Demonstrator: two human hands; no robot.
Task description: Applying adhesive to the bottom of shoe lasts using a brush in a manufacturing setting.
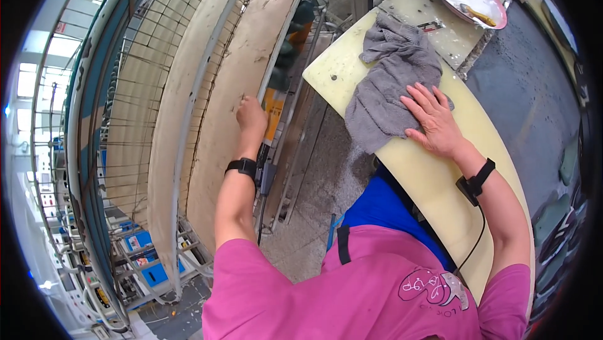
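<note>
My right hand (433,120) lies flat with its fingers spread, partly on a crumpled grey towel (392,92). Beneath the towel is a pale yellow tabletop (465,199). Over a long tan board (220,104) on the rack to the left, my left hand (251,116) is closed with its fingers curled in. Whether anything sits inside those fingers is hidden. Just beyond that hand, past the board's edge, are a yellow-orange piece (274,114) and several dark green rounded things (287,54).
A pink-rimmed basin (499,7) with a whitish inside stands at the far right of the table. Wire-grid racks (138,76) and stacked boards fill the left side. A dark grey surface (512,82) adjoins the table, with dark green pieces (553,221) at the right rim.
</note>
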